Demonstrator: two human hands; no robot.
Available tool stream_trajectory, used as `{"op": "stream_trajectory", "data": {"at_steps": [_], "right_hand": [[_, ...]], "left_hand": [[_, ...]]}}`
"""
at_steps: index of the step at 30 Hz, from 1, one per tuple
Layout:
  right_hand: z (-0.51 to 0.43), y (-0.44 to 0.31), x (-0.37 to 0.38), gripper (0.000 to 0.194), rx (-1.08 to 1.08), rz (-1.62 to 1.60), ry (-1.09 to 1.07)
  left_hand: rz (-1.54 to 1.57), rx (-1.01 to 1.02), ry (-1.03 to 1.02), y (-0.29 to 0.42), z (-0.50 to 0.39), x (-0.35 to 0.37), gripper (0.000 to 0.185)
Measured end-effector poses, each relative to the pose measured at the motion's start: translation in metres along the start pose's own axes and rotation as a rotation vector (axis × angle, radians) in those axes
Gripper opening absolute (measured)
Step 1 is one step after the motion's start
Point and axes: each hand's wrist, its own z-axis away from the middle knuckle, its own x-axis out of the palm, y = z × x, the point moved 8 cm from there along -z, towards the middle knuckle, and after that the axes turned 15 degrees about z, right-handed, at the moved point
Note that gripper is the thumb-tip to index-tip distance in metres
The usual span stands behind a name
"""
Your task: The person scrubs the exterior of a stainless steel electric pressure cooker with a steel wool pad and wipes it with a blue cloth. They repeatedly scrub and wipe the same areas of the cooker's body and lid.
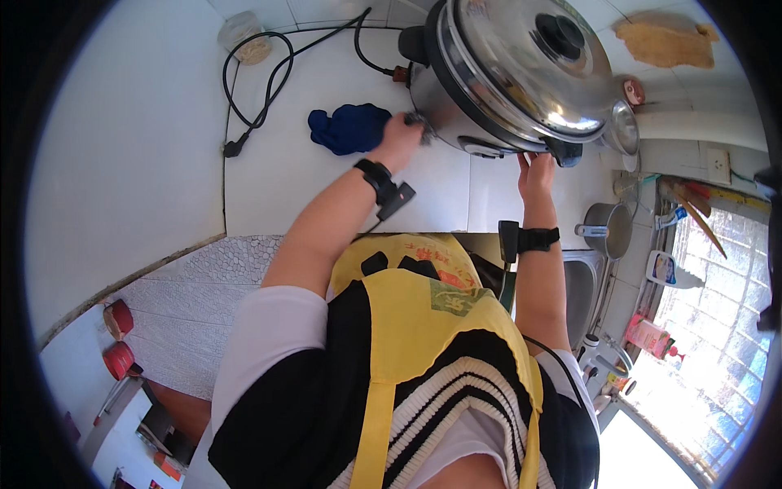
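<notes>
A large silver electric cooker (437, 110) with a domed steel lid (519, 67) and black side handles stands on the white tiled counter (342, 195). My left hand (400, 143) grips a steel wool scrubber (421, 125), held at the cooker's lower left side and slightly blurred. Just left of that hand lies a crumpled dark blue cloth (348, 128). My right hand (537, 174) is at the cooker's front right, holding it below the rim near the black handle (565, 151). Its fingertips are partly hidden there.
A black power cord (269, 104) loops across the counter from the cooker's socket. Behind it stands a clear jar (247, 40). To the right are a metal pot (614, 229), a sink (580, 287) and a window ledge with bottles. White wall panelling (122, 153) bounds the left.
</notes>
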Motion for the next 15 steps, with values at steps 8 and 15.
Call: {"op": "stream_trajectory", "data": {"at_steps": [8,15], "right_hand": [[0.003,-0.005,0.002,0.031,0.03,0.045,0.027],[-0.008,-0.004,0.001,0.034,-0.004,0.09,-0.03]], "left_hand": [[-0.264,0.138,-0.002,0.033,-0.015,-0.006,0.026],[0.08,-0.157,-0.141,-0.064,0.061,0.087,0.025]]}}
